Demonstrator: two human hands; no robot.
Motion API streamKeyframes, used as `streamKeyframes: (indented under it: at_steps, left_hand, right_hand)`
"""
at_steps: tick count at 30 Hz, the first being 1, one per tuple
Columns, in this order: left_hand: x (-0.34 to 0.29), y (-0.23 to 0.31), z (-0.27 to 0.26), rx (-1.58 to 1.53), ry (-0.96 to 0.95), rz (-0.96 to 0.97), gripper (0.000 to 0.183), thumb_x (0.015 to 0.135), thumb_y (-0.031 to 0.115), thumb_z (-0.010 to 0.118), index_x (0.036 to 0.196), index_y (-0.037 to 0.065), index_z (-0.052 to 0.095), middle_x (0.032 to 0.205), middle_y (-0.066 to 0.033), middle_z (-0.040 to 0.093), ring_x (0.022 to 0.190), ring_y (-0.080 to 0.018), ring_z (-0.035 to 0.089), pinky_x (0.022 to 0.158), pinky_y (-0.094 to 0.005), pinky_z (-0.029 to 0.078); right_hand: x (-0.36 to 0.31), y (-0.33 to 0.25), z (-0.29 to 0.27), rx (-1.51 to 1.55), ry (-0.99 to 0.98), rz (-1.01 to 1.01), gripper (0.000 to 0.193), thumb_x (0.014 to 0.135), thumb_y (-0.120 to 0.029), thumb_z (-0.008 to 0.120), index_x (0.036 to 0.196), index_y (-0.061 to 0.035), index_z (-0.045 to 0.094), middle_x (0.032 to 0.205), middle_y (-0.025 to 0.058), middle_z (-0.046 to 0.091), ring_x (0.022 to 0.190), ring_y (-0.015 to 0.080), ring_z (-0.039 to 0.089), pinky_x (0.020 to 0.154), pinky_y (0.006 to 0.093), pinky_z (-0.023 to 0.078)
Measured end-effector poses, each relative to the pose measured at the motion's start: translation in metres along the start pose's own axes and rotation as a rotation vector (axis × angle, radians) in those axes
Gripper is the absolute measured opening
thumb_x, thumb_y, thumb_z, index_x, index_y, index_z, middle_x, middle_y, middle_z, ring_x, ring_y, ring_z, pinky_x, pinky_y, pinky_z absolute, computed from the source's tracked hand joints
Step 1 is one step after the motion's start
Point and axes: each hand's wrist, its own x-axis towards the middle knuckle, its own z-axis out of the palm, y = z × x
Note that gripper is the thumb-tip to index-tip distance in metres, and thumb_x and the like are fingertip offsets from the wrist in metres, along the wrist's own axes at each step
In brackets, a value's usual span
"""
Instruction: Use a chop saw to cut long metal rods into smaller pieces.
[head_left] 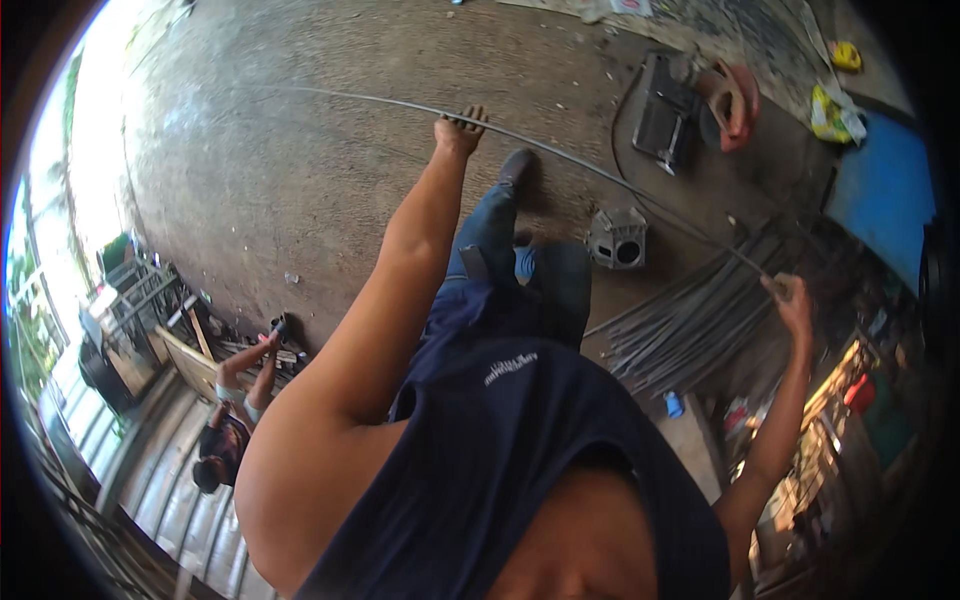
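A long, thin grey metal rod (580, 160) slants across in front of me, bowing slightly, from the far left down to the right. My left hand (462, 130) is stretched out with its fingers extended, and the rod lies across it. At the rod's near right end, my right hand (790, 300) is closed around it. Beneath that end, a loose pile of similar metal rods (690, 320) lies on the floor. My shoe (518, 168) shows below the rod, between the two hands.
A dark machine (665, 115) with a reddish cover (738, 105) stands on the floor ahead right. Nearer is a grey metal housing (617, 240). A blue sheet (880, 190) and yellow-green plastic bag (838, 115) lie far right. Another person (225, 440) sits at left.
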Motion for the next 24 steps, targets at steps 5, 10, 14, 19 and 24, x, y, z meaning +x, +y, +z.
streamKeyframes:
  at_steps: [5,10,14,19,24]
  left_hand:
    - [0.034,-0.005,0.012,-0.194,-0.01,-0.032,0.034,0.099,0.021,0.027,0.127,0.004,0.036,0.127,-0.0189,0.047,0.114,-0.0377,0.05,0.098,-0.0551,0.04]
    - [0.021,-0.036,0.035,-0.159,0.03,-0.022,0.03,0.1,0.02,0.032,0.124,0.003,0.039,0.123,-0.0231,0.049,0.112,-0.0367,0.052,0.097,-0.0537,0.043]
    - [0.016,-0.051,0.039,-0.182,0.045,-0.05,0.028,0.1,0.018,0.036,0.122,0.003,0.04,0.115,-0.0215,0.053,0.101,-0.0355,0.057,0.092,-0.052,0.047]
    - [0.009,-0.097,0.07,-0.154,0.044,-0.017,0.024,0.1,0.018,0.037,0.117,0.002,0.04,0.114,-0.0208,0.053,0.101,-0.0356,0.058,0.092,-0.0528,0.047]
    - [-0.003,-0.138,0.077,0.587,-0.078,0.062,0.03,0.097,0.024,0.047,0.118,0.003,0.047,0.123,-0.0095,0.055,0.112,-0.0224,0.054,0.1,-0.0355,0.039]
  right_hand:
    - [0.018,0.015,-0.036,-0.044,-0.054,-0.014,0.049,0.077,-0.037,0.073,0.067,0.0055,0.051,0.057,0.0132,0.037,0.056,0.0161,0.033,0.052,0.0345,0.033]
    - [0.012,0.025,-0.027,-0.127,0.378,-0.134,0.03,0.078,-0.026,0.072,0.08,0.0016,0.061,0.081,0.0186,0.06,0.074,0.0341,0.06,0.071,0.0394,0.048]
    - [0.015,-0.04,0.017,-0.048,0.67,-0.068,0.017,0.081,-0.013,0.066,0.093,-0.0035,0.061,0.088,0.0157,0.063,0.084,0.0342,0.063,0.075,0.0383,0.051]
    - [0.044,-0.064,0.089,1.235,0.207,0.59,0.017,0.085,-0.014,0.066,0.097,-0.0037,0.059,0.089,0.0087,0.065,0.081,0.0202,0.065,0.069,0.0319,0.051]
    - [0.107,-0.057,0.087,2.03,0.147,0.27,0.031,0.088,-0.018,0.062,0.112,-0.0009,0.054,0.102,0.0122,0.063,0.098,0.0234,0.062,0.085,0.0349,0.05]
